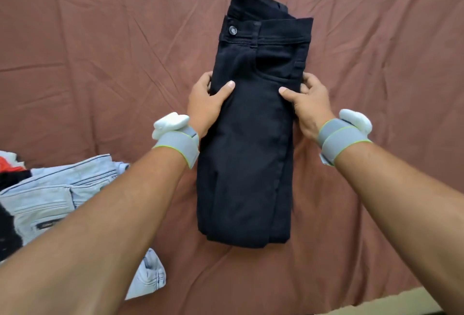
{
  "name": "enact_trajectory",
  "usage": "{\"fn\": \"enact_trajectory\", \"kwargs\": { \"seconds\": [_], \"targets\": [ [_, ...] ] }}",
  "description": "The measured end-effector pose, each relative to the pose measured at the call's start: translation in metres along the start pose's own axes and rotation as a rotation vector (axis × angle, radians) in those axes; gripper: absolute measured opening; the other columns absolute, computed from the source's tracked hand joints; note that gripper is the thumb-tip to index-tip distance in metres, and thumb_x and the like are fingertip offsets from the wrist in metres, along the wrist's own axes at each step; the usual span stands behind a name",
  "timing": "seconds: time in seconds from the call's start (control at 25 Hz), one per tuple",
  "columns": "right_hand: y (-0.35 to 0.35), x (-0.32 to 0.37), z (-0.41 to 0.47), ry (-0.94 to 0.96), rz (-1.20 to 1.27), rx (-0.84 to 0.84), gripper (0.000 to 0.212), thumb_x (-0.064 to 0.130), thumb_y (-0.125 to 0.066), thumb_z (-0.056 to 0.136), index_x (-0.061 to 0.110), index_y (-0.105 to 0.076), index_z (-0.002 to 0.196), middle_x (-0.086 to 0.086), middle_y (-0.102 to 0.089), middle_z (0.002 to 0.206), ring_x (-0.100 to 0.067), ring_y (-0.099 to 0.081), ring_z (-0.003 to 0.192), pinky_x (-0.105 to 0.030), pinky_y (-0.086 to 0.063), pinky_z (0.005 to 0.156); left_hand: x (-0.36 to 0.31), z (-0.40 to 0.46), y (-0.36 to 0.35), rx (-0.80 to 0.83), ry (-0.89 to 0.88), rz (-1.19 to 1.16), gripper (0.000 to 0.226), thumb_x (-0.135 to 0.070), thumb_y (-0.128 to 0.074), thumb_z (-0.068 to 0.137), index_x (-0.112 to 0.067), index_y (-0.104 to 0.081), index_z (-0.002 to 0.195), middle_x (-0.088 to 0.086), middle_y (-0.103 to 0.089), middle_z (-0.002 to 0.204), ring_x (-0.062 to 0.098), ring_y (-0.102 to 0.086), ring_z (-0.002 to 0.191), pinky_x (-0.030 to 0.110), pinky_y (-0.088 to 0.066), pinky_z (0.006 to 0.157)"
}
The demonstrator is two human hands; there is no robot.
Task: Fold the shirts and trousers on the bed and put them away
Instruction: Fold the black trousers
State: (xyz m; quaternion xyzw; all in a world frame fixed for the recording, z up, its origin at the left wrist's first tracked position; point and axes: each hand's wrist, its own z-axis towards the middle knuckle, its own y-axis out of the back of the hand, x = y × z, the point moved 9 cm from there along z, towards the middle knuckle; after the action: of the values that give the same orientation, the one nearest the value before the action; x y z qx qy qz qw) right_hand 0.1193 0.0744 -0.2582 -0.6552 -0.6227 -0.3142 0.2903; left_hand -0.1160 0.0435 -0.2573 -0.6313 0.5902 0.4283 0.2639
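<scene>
**Both hands clamped on the folded black trousers**

Across the middle of the brown bedsheet [100, 51] lie the black trousers [248, 164], folded lengthwise into a long narrow stack. Their waistband, with its metal button [233, 30], is at the far end and the folded end is nearest the person.

The left hand [206, 103] grips the left edge of the trousers about halfway up, thumb pressed flat on top and fingers curled under the side. The right hand [310, 106] does the same on the right edge, thumb on the cloth just below the pocket, fingers wrapped round the seam. The two hands sit level with each other, held apart by the width of the trousers. Each wrist wears a grey band [344, 142] with a white block on it.

Wrinkled, bare sheet stretches beyond the waistband and out to both sides of the trousers, widest on the right. Left of the trousers' near end, partly under the left forearm, lies a heap of pale blue jeans [57, 194], well apart from the black stack. Behind them, at the frame's left edge, a few more garments [10, 166] in red, white and black are bunched up.
</scene>
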Motion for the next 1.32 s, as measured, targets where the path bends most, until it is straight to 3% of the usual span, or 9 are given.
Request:
{"fn": "enact_trajectory", "kwargs": {
  "seconds": [0.16, 0.32, 0.48, 0.64, 0.8, 0.88, 1.04, 1.24, 1.32],
  "targets": [
    [-0.004, 0.012, -0.001, 0.076, -0.066, -0.049, 0.029, -0.004, -0.069, 0.081, 0.017, -0.056, 0.096, -0.001, -0.072, 0.087, -0.015, -0.067, 0.08, -0.032, -0.057, 0.078, -0.002, -0.011, -0.001, -0.027, 0.053, -0.15, 0.025, -0.026, -0.07, 0.089, -0.013, -0.063, 0.109, -0.002, -0.074, 0.094, 0.011, -0.068, 0.087, 0.038, -0.057, 0.089],
    [0.01, -0.016, -0.054, -0.013, -0.024, -0.055, 0.037, 0.007, -0.076, 0.08, 0.014, -0.048, 0.102, -0.004, -0.067, 0.086, -0.013, -0.065, 0.072, -0.02, -0.051, 0.056, 0.033, -0.093, 0.015, 0.071, 0.188, -0.216, 0.021, -0.017, -0.061, 0.096, -0.006, -0.063, 0.115, -0.004, -0.073, 0.098, 0.009, -0.066, 0.093, 0.025, -0.053, 0.084],
    [0.025, -0.061, -0.132, 0.019, -0.024, -0.051, 0.044, 0.0, -0.075, 0.078, 0.02, -0.044, 0.102, -0.01, -0.061, 0.098, -0.016, -0.064, 0.086, -0.031, -0.054, 0.085, 0.077, -0.178, 0.023, 0.118, 0.271, -0.284, 0.042, -0.031, -0.053, 0.094, -0.007, -0.057, 0.128, 0.001, -0.069, 0.12, 0.01, -0.063, 0.109, 0.023, -0.051, 0.089],
    [0.031, -0.107, -0.196, -0.004, -0.122, -0.047, 0.034, 0.004, -0.078, 0.077, 0.017, -0.056, 0.098, -0.007, -0.063, 0.102, -0.018, -0.064, 0.091, -0.033, -0.052, 0.087, 0.107, -0.222, 0.03, 0.082, 0.344, -0.342, 0.038, -0.031, -0.042, 0.1, -0.012, -0.057, 0.13, -0.001, -0.071, 0.106, 0.011, -0.064, 0.09, 0.027, -0.054, 0.076],
    [0.031, -0.122, -0.221, -0.038, -0.264, -0.135, 0.023, 0.022, -0.083, 0.073, 0.017, -0.065, 0.086, 0.005, -0.066, 0.089, -0.009, -0.061, 0.083, -0.028, -0.05, 0.08, 0.102, -0.237, 0.031, 0.096, 0.247, -0.273, 0.022, -0.012, -0.044, 0.104, -0.008, -0.063, 0.115, -0.007, -0.069, 0.079, 0.003, -0.061, 0.078, 0.021, -0.053, 0.079],
    [0.031, -0.123, -0.227, -0.049, -0.384, -0.164, 0.027, 0.035, -0.085, 0.069, 0.018, -0.067, 0.078, 0.007, -0.064, 0.087, -0.009, -0.059, 0.079, -0.026, -0.046, 0.075, 0.097, -0.239, 0.03, 0.179, 0.18, -0.246, 0.022, -0.01, -0.045, 0.103, -0.007, -0.063, 0.115, -0.005, -0.071, 0.088, 0.005, -0.062, 0.088, 0.023, -0.052, 0.089],
    [0.02, -0.139, -0.248, -0.079, -0.588, -0.035, 0.028, 0.034, -0.085, 0.07, 0.016, -0.066, 0.081, 0.003, -0.052, 0.113, -0.016, -0.053, 0.105, -0.029, -0.043, 0.088, 0.095, -0.253, 0.027, 0.382, 0.067, -0.061, 0.026, -0.019, -0.049, 0.102, -0.006, -0.064, 0.119, 0.001, -0.066, 0.117, 0.01, -0.058, 0.113, 0.029, -0.042, 0.105],
    [0.038, -0.13, -0.24, 0.084, -0.666, -0.023, 0.024, 0.02, -0.081, 0.075, 0.011, -0.059, 0.078, 0.003, -0.053, 0.088, -0.018, -0.053, 0.084, -0.02, -0.037, 0.069, 0.111, -0.234, 0.044, 0.207, -0.057, 0.166, 0.055, -0.046, -0.06, 0.094, 0.01, -0.059, 0.09, 0.004, -0.056, 0.083, 0.015, -0.051, 0.082, 0.043, -0.048, 0.073],
    [0.066, -0.119, -0.233, 0.147, -0.656, -0.104, 0.02, 0.017, -0.082, 0.074, 0.013, -0.063, 0.079, 0.001, -0.06, 0.082, -0.02, -0.058, 0.079, -0.029, -0.046, 0.074, 0.115, -0.229, 0.057, 0.097, -0.055, 0.146, 0.045, -0.035, -0.06, 0.091, 0.01, -0.06, 0.086, 0.005, -0.055, 0.079, 0.012, -0.052, 0.081, 0.038, -0.051, 0.076]
  ]
}}
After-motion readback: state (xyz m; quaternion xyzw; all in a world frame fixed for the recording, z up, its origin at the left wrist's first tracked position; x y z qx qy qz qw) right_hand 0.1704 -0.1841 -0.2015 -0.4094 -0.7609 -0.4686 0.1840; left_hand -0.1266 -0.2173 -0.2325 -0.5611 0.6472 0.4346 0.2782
